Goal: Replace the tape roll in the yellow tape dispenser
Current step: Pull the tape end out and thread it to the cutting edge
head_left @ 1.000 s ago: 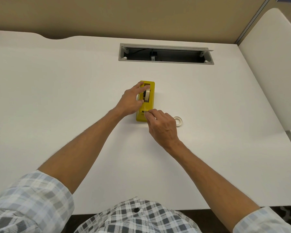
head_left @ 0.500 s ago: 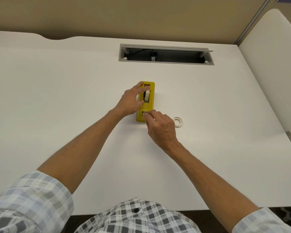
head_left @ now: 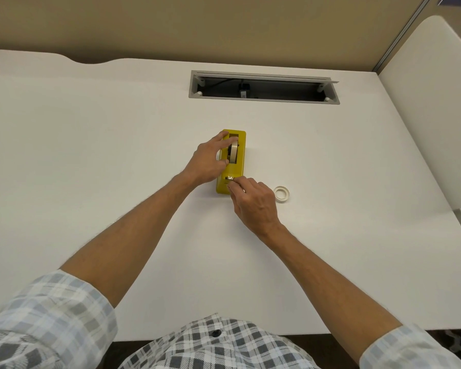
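Holding the yellow tape dispenser (head_left: 231, 161) steady, the left hand (head_left: 209, 162) rests on its left side, fingers bent over the top next to the tape roll (head_left: 233, 153) sitting in the slot. The right hand (head_left: 253, 202) pinches something small at the cutter end (head_left: 229, 178), nearest the person. It looks like the loose end of the tape, but it is too small to be sure.

The new roll looks already in, so the step now seems to be pulling the tape to the cutter and sticking it down. Next would come a gentle press and a tear, with the left hand keeping the dispenser from sliding.

An empty tape ring (head_left: 282, 193) lies just beside the right hand. The white table (head_left: 91, 155) has lots of open room all around. Its edges and the cable slot (head_left: 264, 87) at the back are well apart from the hands.
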{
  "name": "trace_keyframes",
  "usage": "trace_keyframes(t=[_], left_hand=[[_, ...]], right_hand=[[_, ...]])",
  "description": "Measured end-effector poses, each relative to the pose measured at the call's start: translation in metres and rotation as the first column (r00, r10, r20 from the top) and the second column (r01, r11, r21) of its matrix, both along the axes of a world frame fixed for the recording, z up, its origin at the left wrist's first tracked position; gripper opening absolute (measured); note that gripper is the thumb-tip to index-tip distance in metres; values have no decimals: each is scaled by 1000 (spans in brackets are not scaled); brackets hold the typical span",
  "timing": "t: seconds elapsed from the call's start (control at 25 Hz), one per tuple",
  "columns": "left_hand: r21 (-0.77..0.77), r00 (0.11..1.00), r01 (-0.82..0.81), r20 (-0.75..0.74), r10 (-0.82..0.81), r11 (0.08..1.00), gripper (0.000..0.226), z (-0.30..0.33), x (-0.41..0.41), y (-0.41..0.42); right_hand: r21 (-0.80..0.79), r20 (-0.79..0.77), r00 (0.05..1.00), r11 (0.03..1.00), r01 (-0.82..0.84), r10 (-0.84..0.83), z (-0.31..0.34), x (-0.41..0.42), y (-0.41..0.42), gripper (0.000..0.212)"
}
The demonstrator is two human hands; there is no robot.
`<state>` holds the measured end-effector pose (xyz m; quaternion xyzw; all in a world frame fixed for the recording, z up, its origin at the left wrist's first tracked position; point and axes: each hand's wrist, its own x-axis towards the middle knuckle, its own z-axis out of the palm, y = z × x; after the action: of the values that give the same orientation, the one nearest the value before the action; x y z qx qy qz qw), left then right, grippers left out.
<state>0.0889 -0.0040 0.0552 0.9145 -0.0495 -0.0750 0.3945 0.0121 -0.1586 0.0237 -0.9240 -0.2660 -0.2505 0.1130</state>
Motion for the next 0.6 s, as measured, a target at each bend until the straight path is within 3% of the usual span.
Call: trace_keyframes(t=[0.32,0.6], left_hand=[[-6,1000,27,2,-27,1000,63,2,-1,1],[-49,999,41,-5,-42,998,70,-4,-2,6]], right_hand=[[-83,70,998,996,14,-9,-4,4,-2,8],[-7,30,999,1000,13,-13,-3,1,-3,12]])
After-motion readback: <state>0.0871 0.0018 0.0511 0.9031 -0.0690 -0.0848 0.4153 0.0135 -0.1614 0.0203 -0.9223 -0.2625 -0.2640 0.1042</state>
